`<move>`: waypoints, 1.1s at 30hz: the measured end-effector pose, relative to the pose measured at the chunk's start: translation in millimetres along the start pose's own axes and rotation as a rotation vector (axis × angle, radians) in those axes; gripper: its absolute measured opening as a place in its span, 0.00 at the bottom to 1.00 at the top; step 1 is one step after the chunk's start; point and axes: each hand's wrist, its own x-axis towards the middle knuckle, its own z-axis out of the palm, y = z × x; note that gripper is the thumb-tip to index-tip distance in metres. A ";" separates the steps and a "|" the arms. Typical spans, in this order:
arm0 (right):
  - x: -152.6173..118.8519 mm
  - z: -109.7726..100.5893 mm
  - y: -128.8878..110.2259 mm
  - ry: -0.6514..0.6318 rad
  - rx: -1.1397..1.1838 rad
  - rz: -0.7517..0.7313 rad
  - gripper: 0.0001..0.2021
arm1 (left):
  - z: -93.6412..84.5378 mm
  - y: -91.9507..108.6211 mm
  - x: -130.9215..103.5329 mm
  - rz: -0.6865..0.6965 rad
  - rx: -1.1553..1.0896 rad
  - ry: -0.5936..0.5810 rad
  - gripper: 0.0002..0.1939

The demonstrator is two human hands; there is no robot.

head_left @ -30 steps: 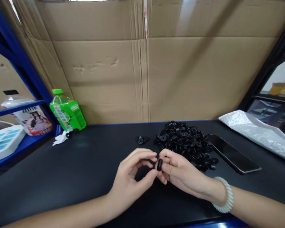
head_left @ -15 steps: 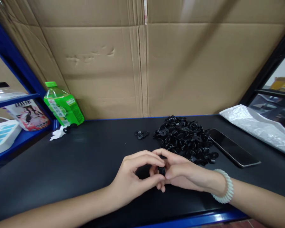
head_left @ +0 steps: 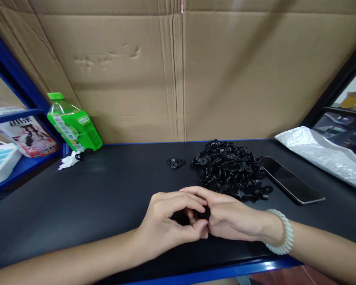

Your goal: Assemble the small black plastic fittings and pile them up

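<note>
Black tabletop (head_left: 86, 202); on it: heap of black parts (head_left: 230, 170), phone (head_left: 290, 180), silvery packet (head_left: 323, 154), white scrap (head_left: 68, 161), green bottle (head_left: 77, 128).

The small plastic piece (head_left: 206, 213) at near centre is black, like the heap of plastic parts (head_left: 227, 170) at right and the blue-edged tabletop (head_left: 77, 202); the coiled bracelet (head_left: 287, 233) at near right is pale mint, the smartphone (head_left: 290, 180) black with silver edging, the plastic bag (head_left: 320, 152) silvery white. At left, the drink bottle (head_left: 86, 126) is vivid green, the neighbouring bottle's label (head_left: 32, 136) white with black lettering and pinkish red, the tray (head_left: 6, 170) white with turquoise rectangles, the shelf frame (head_left: 20, 75) blue. The far cardboard (head_left: 121, 79) is tan with a darker diagonal band.
</note>
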 end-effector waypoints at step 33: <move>-30.8 -55.6 -66.3 0.905 -1.724 -0.689 0.20 | -51.1 -97.0 17.9 -0.097 0.727 -0.212 0.17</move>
